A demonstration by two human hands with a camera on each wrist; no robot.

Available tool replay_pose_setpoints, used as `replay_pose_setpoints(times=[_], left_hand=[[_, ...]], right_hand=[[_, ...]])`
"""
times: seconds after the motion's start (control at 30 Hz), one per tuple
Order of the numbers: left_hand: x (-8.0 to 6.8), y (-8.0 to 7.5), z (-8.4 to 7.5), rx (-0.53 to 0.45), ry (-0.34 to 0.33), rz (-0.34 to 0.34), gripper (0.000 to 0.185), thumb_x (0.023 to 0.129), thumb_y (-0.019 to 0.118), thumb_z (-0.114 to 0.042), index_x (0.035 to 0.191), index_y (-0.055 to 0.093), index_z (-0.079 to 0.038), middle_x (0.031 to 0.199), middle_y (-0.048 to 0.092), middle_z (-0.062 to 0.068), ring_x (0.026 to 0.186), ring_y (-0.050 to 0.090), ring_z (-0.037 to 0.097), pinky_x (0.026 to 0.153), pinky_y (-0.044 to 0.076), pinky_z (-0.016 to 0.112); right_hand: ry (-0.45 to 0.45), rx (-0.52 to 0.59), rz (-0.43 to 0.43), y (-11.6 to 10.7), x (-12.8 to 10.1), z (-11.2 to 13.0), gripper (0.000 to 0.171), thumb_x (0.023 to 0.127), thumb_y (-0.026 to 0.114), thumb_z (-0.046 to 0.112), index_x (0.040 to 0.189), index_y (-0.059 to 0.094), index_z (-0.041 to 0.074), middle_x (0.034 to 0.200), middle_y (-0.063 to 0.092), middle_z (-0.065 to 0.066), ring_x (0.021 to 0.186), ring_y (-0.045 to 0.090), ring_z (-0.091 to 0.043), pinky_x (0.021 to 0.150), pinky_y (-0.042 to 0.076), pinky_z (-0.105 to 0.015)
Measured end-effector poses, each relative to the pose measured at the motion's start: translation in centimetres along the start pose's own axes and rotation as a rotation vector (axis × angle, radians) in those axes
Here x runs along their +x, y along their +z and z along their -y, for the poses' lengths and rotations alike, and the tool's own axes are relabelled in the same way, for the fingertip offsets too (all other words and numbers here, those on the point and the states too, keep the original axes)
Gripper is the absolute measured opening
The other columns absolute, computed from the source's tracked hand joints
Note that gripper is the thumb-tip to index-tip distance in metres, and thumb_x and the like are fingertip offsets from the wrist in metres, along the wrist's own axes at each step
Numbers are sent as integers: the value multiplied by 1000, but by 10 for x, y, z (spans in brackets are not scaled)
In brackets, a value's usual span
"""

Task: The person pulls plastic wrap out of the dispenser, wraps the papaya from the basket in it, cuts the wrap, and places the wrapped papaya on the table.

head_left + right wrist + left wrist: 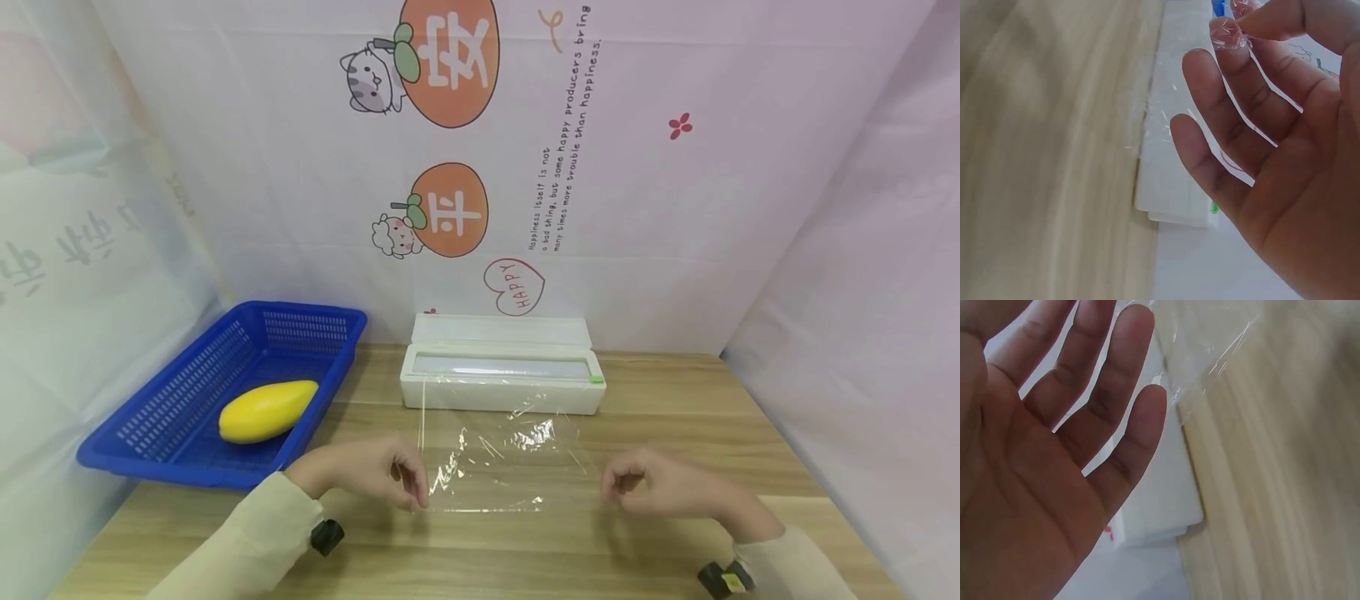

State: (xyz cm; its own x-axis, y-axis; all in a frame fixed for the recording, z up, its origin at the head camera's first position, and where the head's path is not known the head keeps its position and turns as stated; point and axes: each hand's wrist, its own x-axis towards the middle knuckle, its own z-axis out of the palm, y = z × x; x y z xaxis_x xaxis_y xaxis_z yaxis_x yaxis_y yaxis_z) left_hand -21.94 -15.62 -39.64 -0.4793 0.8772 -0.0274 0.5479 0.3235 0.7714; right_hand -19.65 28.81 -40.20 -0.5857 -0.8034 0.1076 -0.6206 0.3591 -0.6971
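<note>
A sheet of clear cling film (502, 458) runs from the white dispenser box (501, 375) out over the wooden table (525, 558). My left hand (416, 493) pinches the film's near left corner; in the left wrist view its other fingers (1129, 356) are spread beside the film's edge (1210, 344). My right hand (611, 487) pinches the near right corner. The right wrist view shows a crumpled bit of film (1229, 37) between thumb and forefinger, with the remaining fingers (1210, 81) straight. The film is slightly wrinkled and hangs just above the table.
A blue plastic basket (307, 310) stands at the back left with a yellow mango (266, 410) in it. Printed white sheeting walls the table at the back and on both sides. Bare wood lies in front of the hands.
</note>
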Motion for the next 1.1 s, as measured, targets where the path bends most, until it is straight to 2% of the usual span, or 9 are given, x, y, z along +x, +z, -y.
replay_pose_setpoints(times=[0.17, 0.37, 0.6, 0.83, 0.97, 1.1], left_hand=[[2, 16, 5, 12, -38, 63, 8, 85, 75, -6, 89, 77, -13, 85, 68, -17, 78, 61, -2, 74, 56, 24], [5, 31, 9, -69, -52, 130, 6, 86, 76, -4, 88, 76, -9, 84, 68, -16, 72, 60, -4, 70, 57, 23], [3, 33, 10, 9, -102, 131, 6, 83, 81, -8, 87, 78, -12, 78, 67, -17, 66, 57, -5, 63, 54, 20], [-1, 33, 5, -36, -205, 141, 8, 82, 81, -9, 90, 79, -11, 76, 71, -12, 66, 61, -2, 63, 54, 20], [0, 34, 5, -40, -236, 130, 8, 84, 80, -9, 91, 79, -12, 79, 72, -12, 69, 64, -2, 67, 55, 20], [0, 34, 7, -28, -236, 125, 8, 84, 79, -10, 92, 79, -13, 78, 70, -15, 70, 64, -1, 67, 54, 20]], right_hand=[[-10, 6, 45, 12, -4, -3, 25, 83, 65, -7, 94, 70, 15, 91, 69, 5, 85, 63, -6, 74, 57, -28], [27, 32, 89, 26, -9, -10, 20, 88, 69, 1, 96, 71, 19, 95, 66, 11, 88, 62, -5, 77, 56, -27], [86, 17, 115, 37, -12, -14, 20, 86, 70, 3, 95, 72, 21, 93, 66, 15, 83, 60, -1, 71, 54, -25], [59, 71, 157, 44, -12, -18, 17, 95, 67, 9, 110, 71, 14, 94, 70, 11, 81, 65, -2, 72, 56, -25], [71, 94, 155, 44, -11, -17, 18, 95, 67, 11, 113, 69, 14, 87, 70, 11, 73, 64, -2, 71, 56, -25], [87, 100, 133, 43, -12, -15, 20, 95, 68, 13, 115, 69, 15, 85, 70, 11, 72, 65, -3, 72, 56, -26]])
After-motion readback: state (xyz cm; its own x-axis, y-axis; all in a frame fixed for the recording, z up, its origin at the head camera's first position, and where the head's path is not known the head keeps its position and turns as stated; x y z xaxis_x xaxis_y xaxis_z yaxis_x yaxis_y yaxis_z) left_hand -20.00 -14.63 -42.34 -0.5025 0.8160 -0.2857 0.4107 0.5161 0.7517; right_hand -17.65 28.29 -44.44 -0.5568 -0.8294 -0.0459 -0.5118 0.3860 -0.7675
